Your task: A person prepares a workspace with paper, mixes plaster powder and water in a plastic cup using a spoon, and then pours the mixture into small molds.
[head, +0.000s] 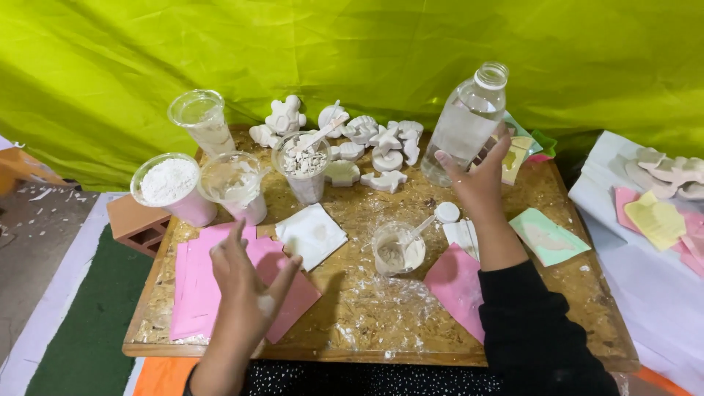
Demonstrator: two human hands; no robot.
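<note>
While the right hand (480,183) clasps the uncapped, likely heavy, slippery clear water bottle (466,125) low at the table's (367,315) two o'clock, a mid-body grip looks steadier; the left hand (246,290) hovers open, empty.

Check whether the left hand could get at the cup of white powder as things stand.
Probably yes: the left hand hovers open and empty over the pink sheets, with nothing standing between it and the cup of white powder.

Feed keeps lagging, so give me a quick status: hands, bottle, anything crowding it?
Right hand gripping the clear bottle, upright, cap off. Left hand open over pink paper. Plaster shapes just left of the bottle.
</note>
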